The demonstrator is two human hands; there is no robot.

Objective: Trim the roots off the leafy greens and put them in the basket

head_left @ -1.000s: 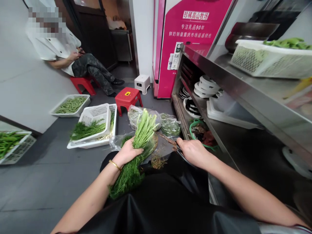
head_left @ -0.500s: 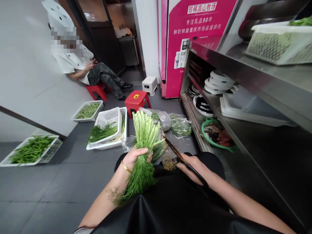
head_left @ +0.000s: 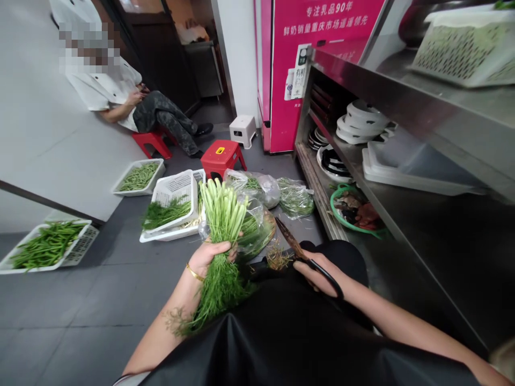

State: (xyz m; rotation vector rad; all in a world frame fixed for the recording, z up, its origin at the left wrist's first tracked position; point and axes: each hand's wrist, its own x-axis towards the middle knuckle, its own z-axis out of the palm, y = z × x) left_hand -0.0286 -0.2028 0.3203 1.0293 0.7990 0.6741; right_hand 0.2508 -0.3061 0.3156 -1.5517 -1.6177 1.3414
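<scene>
Scissors [head_left: 293, 242] and feathery greens [head_left: 223, 228] have drawn apart

Half a second ago, in the head view, the blade tips stood close against the stalks; now a strip of clear plastic bag [head_left: 259, 233] shows between them.

The greens are held up above the floor [head_left: 108, 295], over the front of the black apron [head_left: 273, 338], cut ends up, fronds hanging down. The left hand's [head_left: 213, 254] fingers are clamped round the lower stalks, just where the fronds begin. I'd call that the right place: the bunch looks light, the stalks smooth, crisp and perhaps slippery, the fronds soft and easily bruised.

The right hand's [head_left: 326, 264] fingers are wrapped round the scissors' handles; I can't tell whether the blades are parted. They look stiff, brown-stained metal with dark looped grips, best held by those loops.

Wiry, straw-coloured scraps [head_left: 277, 257] lie tangled near the blades. Off to the right, below the metal shelf's long edge, sits a mesh basket with a round green rim [head_left: 333, 208]. White plastic trays [head_left: 169, 236] overlap on the left, their near edges skewed.
</scene>
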